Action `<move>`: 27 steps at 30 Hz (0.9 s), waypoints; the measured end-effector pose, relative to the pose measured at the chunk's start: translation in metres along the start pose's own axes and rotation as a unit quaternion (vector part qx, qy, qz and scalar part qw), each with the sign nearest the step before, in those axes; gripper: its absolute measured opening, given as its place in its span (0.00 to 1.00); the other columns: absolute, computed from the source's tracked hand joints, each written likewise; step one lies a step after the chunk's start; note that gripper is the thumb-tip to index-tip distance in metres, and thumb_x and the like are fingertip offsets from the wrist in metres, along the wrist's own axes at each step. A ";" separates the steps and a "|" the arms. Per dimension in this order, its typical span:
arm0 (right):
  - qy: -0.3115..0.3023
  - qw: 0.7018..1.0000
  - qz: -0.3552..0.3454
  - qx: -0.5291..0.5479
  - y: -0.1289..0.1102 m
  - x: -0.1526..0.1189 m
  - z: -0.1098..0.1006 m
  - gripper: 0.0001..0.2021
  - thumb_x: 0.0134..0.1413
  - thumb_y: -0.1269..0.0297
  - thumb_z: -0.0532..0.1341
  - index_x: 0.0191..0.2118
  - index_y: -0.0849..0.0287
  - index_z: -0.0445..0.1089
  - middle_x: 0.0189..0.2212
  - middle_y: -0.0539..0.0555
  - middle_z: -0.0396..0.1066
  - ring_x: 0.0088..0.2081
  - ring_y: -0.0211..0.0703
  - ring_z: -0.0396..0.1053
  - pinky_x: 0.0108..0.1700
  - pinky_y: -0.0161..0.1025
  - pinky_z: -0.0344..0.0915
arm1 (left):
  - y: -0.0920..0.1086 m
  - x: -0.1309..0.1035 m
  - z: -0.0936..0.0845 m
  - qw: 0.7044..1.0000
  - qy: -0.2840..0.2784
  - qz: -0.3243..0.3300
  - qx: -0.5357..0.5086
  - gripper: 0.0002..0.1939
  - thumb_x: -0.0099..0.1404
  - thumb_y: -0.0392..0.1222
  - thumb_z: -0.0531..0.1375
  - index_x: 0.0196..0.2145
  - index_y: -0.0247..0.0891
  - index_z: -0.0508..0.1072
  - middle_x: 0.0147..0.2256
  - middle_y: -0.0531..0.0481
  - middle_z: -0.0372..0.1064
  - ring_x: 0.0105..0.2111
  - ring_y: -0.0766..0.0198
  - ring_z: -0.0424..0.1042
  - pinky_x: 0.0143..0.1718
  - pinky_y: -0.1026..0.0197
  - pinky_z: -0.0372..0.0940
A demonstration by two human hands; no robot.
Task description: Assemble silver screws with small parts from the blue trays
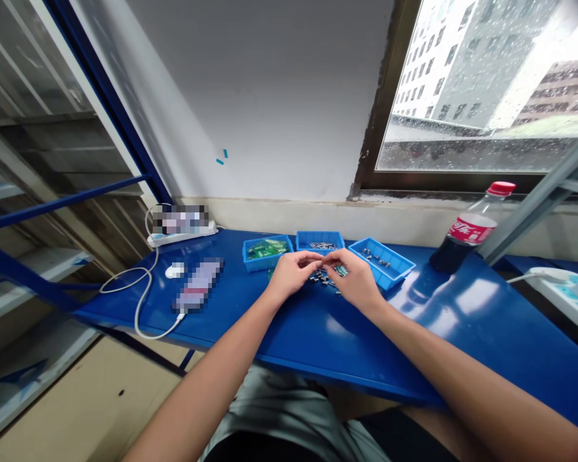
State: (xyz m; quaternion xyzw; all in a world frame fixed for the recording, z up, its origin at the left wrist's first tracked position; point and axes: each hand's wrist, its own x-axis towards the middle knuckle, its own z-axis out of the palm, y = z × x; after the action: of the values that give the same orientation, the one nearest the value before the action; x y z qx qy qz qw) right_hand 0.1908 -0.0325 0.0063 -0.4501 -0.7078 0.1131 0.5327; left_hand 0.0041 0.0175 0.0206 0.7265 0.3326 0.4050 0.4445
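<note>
My left hand (291, 274) and my right hand (350, 274) meet fingertip to fingertip over the blue table, both closed in a pinch. Whatever lies between the fingertips is too small to make out. Small metal parts (322, 278) lie on the table under and between my hands. Behind them stand three blue trays: the left tray (264, 262) holds green pieces (268, 248), the middle tray (319, 235) holds thin metal pins (324, 246), and the right tray (399, 273), turned at an angle, holds a few metal pieces (376, 258).
A cola bottle (469, 228) with a red cap stands right of the trays. On the left lie a phone-like object (198, 285) with a white cable (137, 312), a white round item (175, 270) and a power strip (185, 236). Another power strip (566, 295) is at the far right.
</note>
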 end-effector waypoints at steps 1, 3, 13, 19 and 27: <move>0.002 1.000 0.005 0.005 0.001 0.000 0.001 0.05 0.64 0.61 0.63 0.42 0.54 0.74 0.40 0.56 0.78 0.39 0.50 0.77 0.46 0.49 0.75 | -0.001 0.001 0.000 1.000 0.007 -0.006 -0.015 0.14 0.65 0.46 0.68 0.44 0.36 0.82 0.43 0.41 0.83 0.44 0.53 0.82 0.51 0.53 0.75; 0.010 1.000 0.018 0.021 0.001 0.000 0.002 0.06 0.65 0.59 0.63 0.42 0.55 0.74 0.40 0.57 0.79 0.39 0.50 0.77 0.46 0.49 0.76 | -0.004 0.001 0.000 0.999 0.025 -0.008 -0.033 0.14 0.63 0.45 0.70 0.43 0.35 0.80 0.42 0.41 0.82 0.42 0.54 0.82 0.49 0.53 0.76; -0.004 0.992 0.103 0.071 0.008 -0.001 0.004 0.10 0.60 0.55 0.67 0.41 0.56 0.75 0.36 0.56 0.80 0.36 0.49 0.80 0.43 0.47 0.79 | -0.002 0.000 0.001 0.994 0.028 0.075 0.074 0.06 0.62 0.34 0.67 0.39 0.36 0.78 0.38 0.47 0.81 0.39 0.60 0.81 0.45 0.59 0.76; -0.016 0.989 0.123 0.086 0.012 -0.002 0.006 0.09 0.57 0.60 0.67 0.42 0.55 0.72 0.33 0.54 0.79 0.36 0.47 0.79 0.41 0.45 0.78 | -0.001 0.000 0.001 0.993 0.034 0.087 0.073 0.09 0.63 0.30 0.64 0.41 0.36 0.77 0.41 0.46 0.82 0.42 0.58 0.83 0.47 0.57 0.77; -0.025 0.993 0.104 0.054 0.006 -0.001 0.007 0.10 0.54 0.67 0.64 0.44 0.56 0.72 0.32 0.52 0.75 0.32 0.44 0.74 0.35 0.41 0.74 | 0.006 -0.002 0.004 0.995 0.041 0.057 0.070 0.10 0.65 0.39 0.66 0.44 0.36 0.78 0.44 0.44 0.81 0.42 0.57 0.82 0.44 0.60 0.75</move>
State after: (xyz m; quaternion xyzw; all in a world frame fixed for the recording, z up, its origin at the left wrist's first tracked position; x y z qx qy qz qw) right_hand 0.1881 -0.0278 -0.0013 -0.4887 -0.6633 0.2168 0.5236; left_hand 0.0074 0.0120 0.0244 0.7564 0.3359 0.4351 0.3544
